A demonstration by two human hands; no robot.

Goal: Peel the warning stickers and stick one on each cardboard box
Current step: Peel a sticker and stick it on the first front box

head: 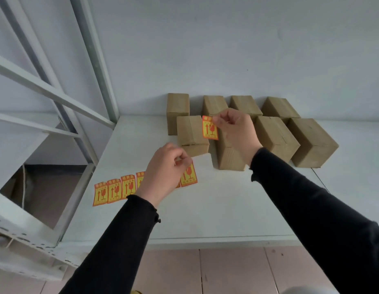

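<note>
R hand point(235, 132) pinches sticker point(210, 127); L hand point(165, 168) holds strip point(114, 190).

Matt cardboard boxes point(275, 135); smooth white table point(216, 209).

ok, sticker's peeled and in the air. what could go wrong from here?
1. The right hand pinches the sticker by one top corner, so it hangs free and could curl or land crooked on a box.
2. The left hand holds the strip at its peeled end, where the bare backing lifts; a tug could drag the strip.
3. The boxes stand close together and none shows a sticker, so one could be skipped.
</note>
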